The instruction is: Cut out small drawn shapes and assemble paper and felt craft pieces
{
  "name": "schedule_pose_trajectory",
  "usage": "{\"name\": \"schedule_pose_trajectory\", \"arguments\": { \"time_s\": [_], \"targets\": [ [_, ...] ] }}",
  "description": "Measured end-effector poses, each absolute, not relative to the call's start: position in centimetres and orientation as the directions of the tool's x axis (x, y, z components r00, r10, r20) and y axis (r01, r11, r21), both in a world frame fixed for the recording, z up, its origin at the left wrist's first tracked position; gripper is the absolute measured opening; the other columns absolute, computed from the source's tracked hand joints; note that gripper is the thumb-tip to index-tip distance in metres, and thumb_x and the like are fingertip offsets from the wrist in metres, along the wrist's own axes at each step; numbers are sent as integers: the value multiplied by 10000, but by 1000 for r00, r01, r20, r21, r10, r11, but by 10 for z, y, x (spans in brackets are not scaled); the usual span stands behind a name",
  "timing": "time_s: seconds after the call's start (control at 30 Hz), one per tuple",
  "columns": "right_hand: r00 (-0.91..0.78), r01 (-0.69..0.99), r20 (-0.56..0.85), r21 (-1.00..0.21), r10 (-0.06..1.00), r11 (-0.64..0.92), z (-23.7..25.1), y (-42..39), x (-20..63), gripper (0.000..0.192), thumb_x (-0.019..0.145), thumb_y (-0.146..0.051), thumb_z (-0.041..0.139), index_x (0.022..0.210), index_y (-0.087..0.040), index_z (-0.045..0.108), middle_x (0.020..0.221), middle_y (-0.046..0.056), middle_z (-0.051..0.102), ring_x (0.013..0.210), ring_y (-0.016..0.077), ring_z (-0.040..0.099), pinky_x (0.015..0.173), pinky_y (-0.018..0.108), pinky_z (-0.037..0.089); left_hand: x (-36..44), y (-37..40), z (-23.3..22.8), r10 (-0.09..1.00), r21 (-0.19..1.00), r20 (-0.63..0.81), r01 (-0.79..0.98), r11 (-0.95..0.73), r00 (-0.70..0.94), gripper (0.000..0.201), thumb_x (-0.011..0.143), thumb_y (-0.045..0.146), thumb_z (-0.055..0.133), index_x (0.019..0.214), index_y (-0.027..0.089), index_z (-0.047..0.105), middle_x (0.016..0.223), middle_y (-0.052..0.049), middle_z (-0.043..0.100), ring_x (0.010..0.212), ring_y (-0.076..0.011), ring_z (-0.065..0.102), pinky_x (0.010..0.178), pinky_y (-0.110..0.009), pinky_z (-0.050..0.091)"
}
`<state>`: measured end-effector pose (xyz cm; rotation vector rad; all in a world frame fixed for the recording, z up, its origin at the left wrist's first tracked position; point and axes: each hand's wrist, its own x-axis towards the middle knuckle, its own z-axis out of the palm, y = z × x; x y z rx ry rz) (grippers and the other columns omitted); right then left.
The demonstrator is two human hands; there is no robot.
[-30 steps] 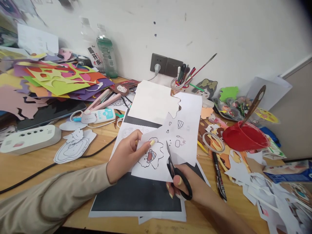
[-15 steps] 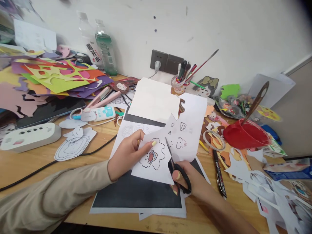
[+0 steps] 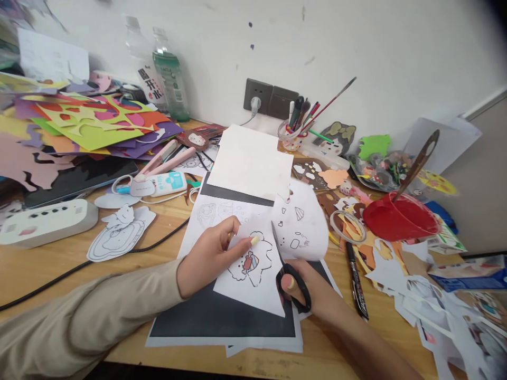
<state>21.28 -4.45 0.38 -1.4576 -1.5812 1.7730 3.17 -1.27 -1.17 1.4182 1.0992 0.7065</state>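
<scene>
My left hand (image 3: 208,258) pinches a white printed sheet (image 3: 273,248) beside a small drawn cartoon figure (image 3: 249,261), thumb on top. My right hand (image 3: 312,298) grips black-handled scissors (image 3: 291,274), fingers through the loops, blades pointing up into the sheet just right of the figure. The sheet's far part with little drawings curls down toward the desk. Below lie a black sheet (image 3: 214,316) and more white printed pages (image 3: 216,214).
Coloured paper stack (image 3: 91,124) at left, white power strip (image 3: 43,221), paper cutout (image 3: 119,237), two bottles (image 3: 166,79), wall socket (image 3: 269,103), brush cup (image 3: 293,140), tape ring (image 3: 348,227), black marker (image 3: 356,282), red bowl (image 3: 400,221), and paper scraps (image 3: 435,311) at right.
The scissors advanced up alongside the drawn figure. The sheet's upper part, earlier raised, has drooped and curled down to the right. Both hands shifted slightly lower.
</scene>
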Motion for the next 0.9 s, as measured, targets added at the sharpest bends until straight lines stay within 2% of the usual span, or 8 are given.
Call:
{"name": "schedule_pose_trajectory", "arguments": {
  "time_s": [0.13, 0.3, 0.43, 0.57, 0.7, 0.9],
  "targets": [
    [-390, 403, -478, -857, 787, -321, 6, -45, 213, 535, 590, -679, 427, 473, -157, 409, 447, -8, 442, 441, 75, 372, 449, 206, 275, 31, -13, -14, 911, 948, -174, 314, 53, 374, 307, 757, 433, 433, 653, 185, 284, 471, 52, 487, 383, -59, 414, 359, -156, 264],
    [-376, 405, -487, -851, 788, -333, 4, -46, 216, 554, 589, -697, 402, 517, -149, 445, 482, -2, 469, 439, 70, 377, 424, 196, 270, 30, -14, -17, 905, 946, -136, 324, -2, 404, 299, 764, 423, 428, 647, 181, 296, 485, 49, 489, 424, -67, 423, 400, -173, 255],
    [-373, 425, -508, -837, 776, -344, 2, -44, 219, 525, 624, -654, 425, 475, -150, 412, 439, -11, 439, 426, 65, 364, 415, 191, 271, 32, -13, -19, 900, 945, -133, 328, -12, 415, 294, 764, 420, 429, 653, 182, 297, 474, 52, 495, 428, -70, 412, 413, -180, 238],
    [-446, 380, -484, -864, 753, -330, 1, -41, 221, 552, 590, -686, 415, 482, -145, 435, 465, 2, 468, 424, 67, 378, 414, 196, 278, 32, -14, -20, 896, 937, -135, 349, -24, 423, 284, 768, 410, 422, 655, 182, 298, 475, 52, 499, 437, -73, 420, 421, -183, 234],
    [-429, 347, -479, -870, 766, -350, 1, -42, 221, 526, 616, -643, 446, 440, -149, 395, 418, -10, 432, 395, 59, 361, 399, 193, 244, 31, -14, -20, 892, 924, -147, 381, -31, 428, 278, 766, 399, 427, 651, 180, 302, 465, 54, 485, 433, -72, 418, 422, -184, 230],
    [-424, 290, -468, -881, 775, -374, -2, -43, 221, 535, 586, -663, 451, 479, -139, 450, 436, -3, 468, 415, 65, 386, 417, 192, 277, 31, -13, -19, 885, 917, -156, 397, -35, 438, 276, 762, 410, 425, 656, 178, 317, 491, 45, 498, 452, -77, 426, 433, -189, 229]
  ]
}}
